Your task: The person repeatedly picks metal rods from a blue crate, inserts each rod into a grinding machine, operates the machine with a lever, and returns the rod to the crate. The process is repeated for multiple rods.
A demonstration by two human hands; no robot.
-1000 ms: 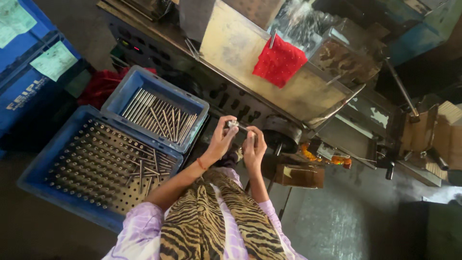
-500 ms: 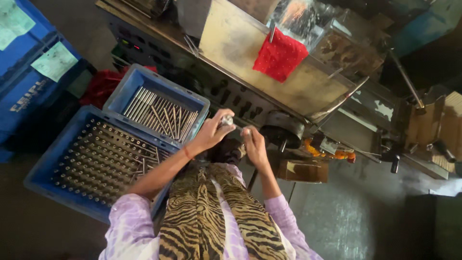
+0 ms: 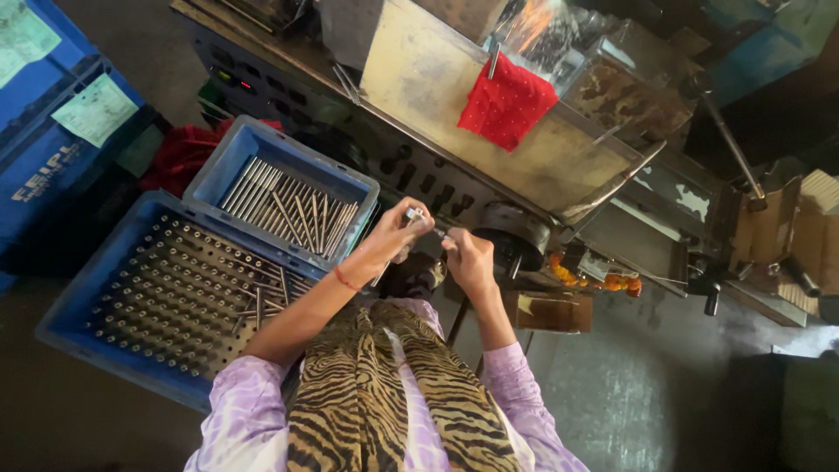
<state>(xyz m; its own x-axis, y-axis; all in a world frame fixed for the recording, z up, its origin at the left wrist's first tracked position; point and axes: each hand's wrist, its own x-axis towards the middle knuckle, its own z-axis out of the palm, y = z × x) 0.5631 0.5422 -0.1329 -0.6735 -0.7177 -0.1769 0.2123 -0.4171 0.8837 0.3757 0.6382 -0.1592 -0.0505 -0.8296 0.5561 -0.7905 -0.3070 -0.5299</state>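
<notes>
- I see a dark grey floor [image 3: 612, 411] carrying most of what is here.
- To my left, a big blue crate [image 3: 79, 297] rests low down, its bed filled with upright metal pins [image 3: 175, 297] set in rows.
- A smaller blue crate [image 3: 262, 149] sits just beyond it, touching its far edge, with loose metal rods [image 3: 293, 210] lying flat inside.
- Further left I make out a dark blue bin [image 3: 44, 166] with pale paper slips [image 3: 96, 109] on it.
- A red cloth heap [image 3: 179, 157] lies between that bin and the smaller crate.
- Ahead, a worn metal machine [image 3: 489, 122] stands, a red rag [image 3: 505, 103] draped over its tan panel.
- A small brown box [image 3: 546, 310] sits near the machine's base.
</notes>
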